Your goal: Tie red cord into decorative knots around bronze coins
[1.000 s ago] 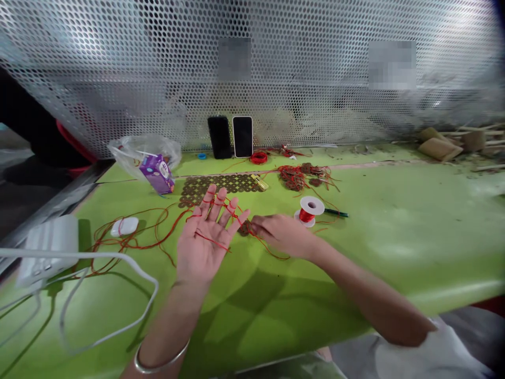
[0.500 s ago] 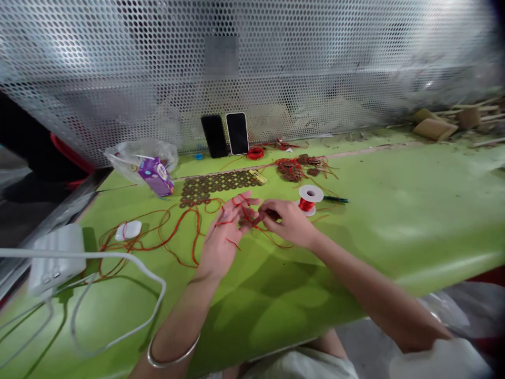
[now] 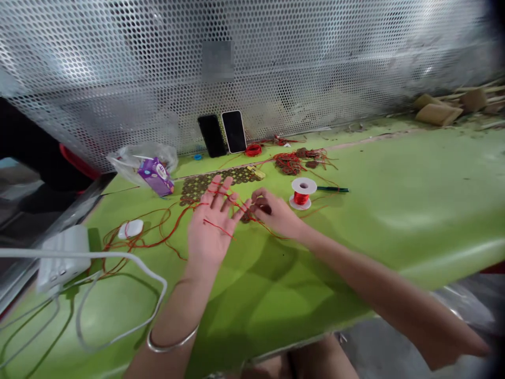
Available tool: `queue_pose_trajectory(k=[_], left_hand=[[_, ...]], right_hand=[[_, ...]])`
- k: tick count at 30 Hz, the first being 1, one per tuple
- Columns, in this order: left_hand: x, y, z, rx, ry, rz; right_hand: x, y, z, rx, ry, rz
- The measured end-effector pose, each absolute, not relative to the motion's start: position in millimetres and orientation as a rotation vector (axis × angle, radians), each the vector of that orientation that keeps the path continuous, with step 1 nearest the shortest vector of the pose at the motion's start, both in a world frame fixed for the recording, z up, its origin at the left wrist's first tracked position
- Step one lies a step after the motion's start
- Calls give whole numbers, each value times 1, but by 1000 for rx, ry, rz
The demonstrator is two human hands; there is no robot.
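My left hand (image 3: 210, 227) is palm up over the green table (image 3: 394, 189), fingers stretched out, with red thread (image 3: 216, 227) wound across the palm and fingers. My right hand (image 3: 275, 213) lies just right of it, fingers pinched on a small cluster of brown coins (image 3: 248, 216) tied on the thread. A white spool of red thread (image 3: 302, 192) stands right of that hand. A flat mat of linked brown coins (image 3: 205, 185) lies just beyond my left fingertips. Loose red thread (image 3: 150, 237) trails off to the left.
Two phones (image 3: 225, 133) lean on the perforated metal screen (image 3: 276, 63). A pile of threaded coins (image 3: 296, 160), a red thread roll (image 3: 253, 150), a green pen (image 3: 333, 189), a purple box (image 3: 155, 176) in a plastic bag, a white earbud case (image 3: 130, 229) and a white charger (image 3: 63, 258) with cables lie around.
My left hand, curled toward the right hand half a second ago, has flattened out again with fingers stretched. The right hand stays pinched on the coin cluster. The view shifted slightly.
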State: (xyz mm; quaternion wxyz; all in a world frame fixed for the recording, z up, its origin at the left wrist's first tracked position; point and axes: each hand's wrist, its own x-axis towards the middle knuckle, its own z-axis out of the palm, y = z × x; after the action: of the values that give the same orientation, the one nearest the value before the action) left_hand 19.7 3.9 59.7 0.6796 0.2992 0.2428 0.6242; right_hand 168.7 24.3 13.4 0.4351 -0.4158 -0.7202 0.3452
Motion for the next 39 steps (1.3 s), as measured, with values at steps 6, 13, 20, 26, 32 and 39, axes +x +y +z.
queue_pose_trajectory(k=[6,13,20,26,32,39], left_hand=[[18,8,54,609,699,1571],[30,5,44,798,682,1596],[31,4,35,914,680,1561],[35,0,35,954,715,1558],[37,-6,40,928,732,1534],[36,-10,46,879,749,1538]], right_hand=[[148,22,3,-1078,-1816,653],[149,24,0,-1154,-1851,521],[155,22,2,-1184,-1919,497],[156,18,2,-1203,-1931,517],[160,16,1,-1121,-1889,627],[162,13,7,-1019,-1825,650]])
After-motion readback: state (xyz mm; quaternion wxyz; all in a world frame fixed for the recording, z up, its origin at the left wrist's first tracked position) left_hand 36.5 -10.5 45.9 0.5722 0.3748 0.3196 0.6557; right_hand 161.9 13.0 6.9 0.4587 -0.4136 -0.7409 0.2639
